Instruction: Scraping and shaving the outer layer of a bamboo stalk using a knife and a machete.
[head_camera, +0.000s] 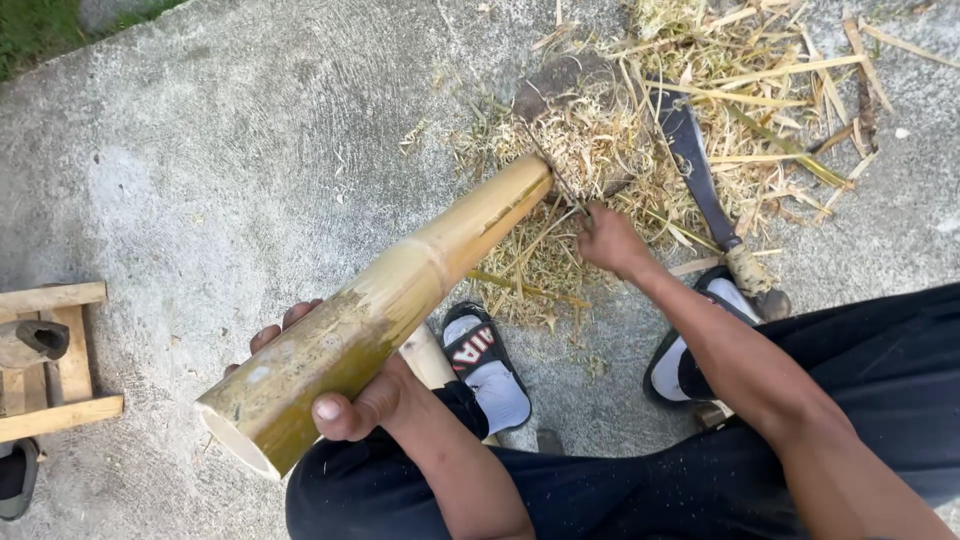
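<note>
Seated person, bamboo culm (385, 305) running diagonally from lower left of frame up to centre, far end planted in the pile of shavings (600, 150) at upper centre, apparently against a dark block half buried there, which would stop it sliding. Near, open-cut end sits at lower left, raised off the concrete (250, 150), so the culm slopes down away from the body. Left hand (350, 395) cradles it from below near that open end: thumb over the top, fingers wrapped under with tips showing on the far side, a firm closed grip that props it and likely stops it rolling. Right hand (608, 240) is at centre, just beside the far end, fingers pinched shut on what looks like a thin strip or sliver; can't tell exactly what, too small. Machete-type blade (700, 180) lies apart in the shavings at upper right, handle toward the person's right foot, in easy reach. Sandalled feet (485, 365) flank the culm's line. Wooden frame (55, 360) at left edge, well apart.
</note>
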